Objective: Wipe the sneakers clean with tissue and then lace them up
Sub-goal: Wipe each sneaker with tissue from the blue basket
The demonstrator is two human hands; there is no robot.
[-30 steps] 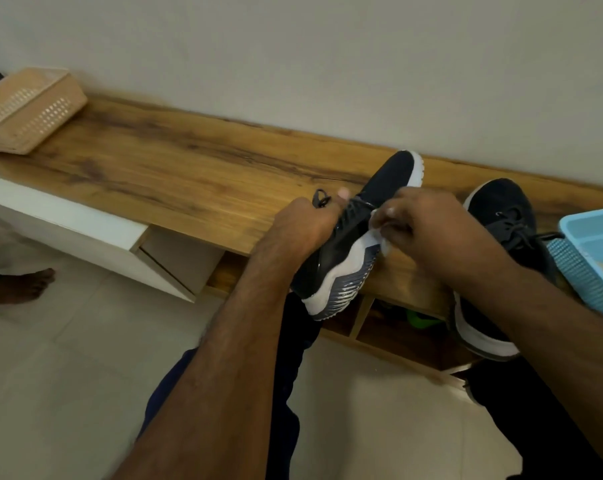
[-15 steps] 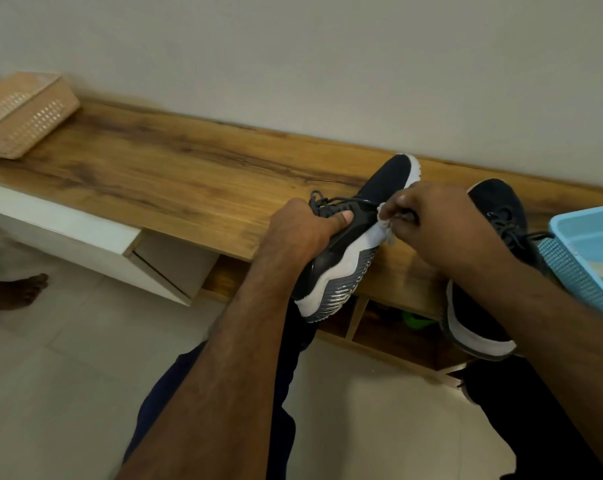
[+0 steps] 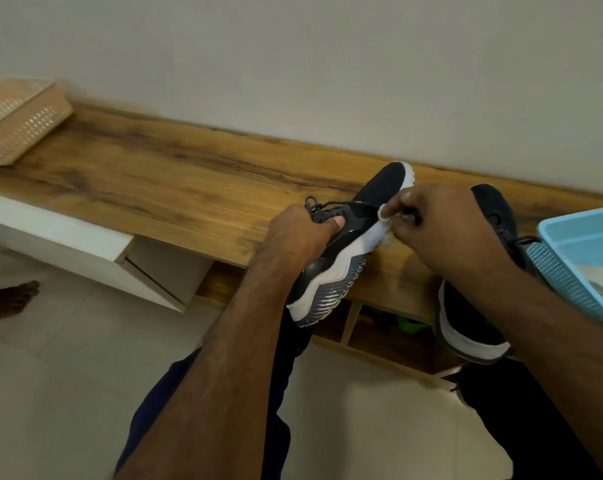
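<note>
A black sneaker (image 3: 341, 258) with a white midsole and grey ribbed sole lies tilted on its side at the front edge of the wooden bench (image 3: 175, 181). My left hand (image 3: 303, 233) grips it around the laced opening, thumb on the upper. My right hand (image 3: 438, 226) pinches a small white tissue (image 3: 385, 216) against the white midsole near the forefoot. The second black sneaker (image 3: 473, 313) rests on the bench to the right, partly hidden by my right forearm.
A blue plastic basket (image 3: 577, 251) holding crumpled white material sits at the right edge. A tan woven basket (image 3: 19, 119) stands at the far left of the bench. Below the bench are open cubbies and a white drawer unit (image 3: 85, 244). Someone's bare foot (image 3: 13, 299) is at the left.
My right hand with the tissue has slid along the white midsole toward the toe. My left thumb shifted lower on the upper. The sneaker stayed in place.
</note>
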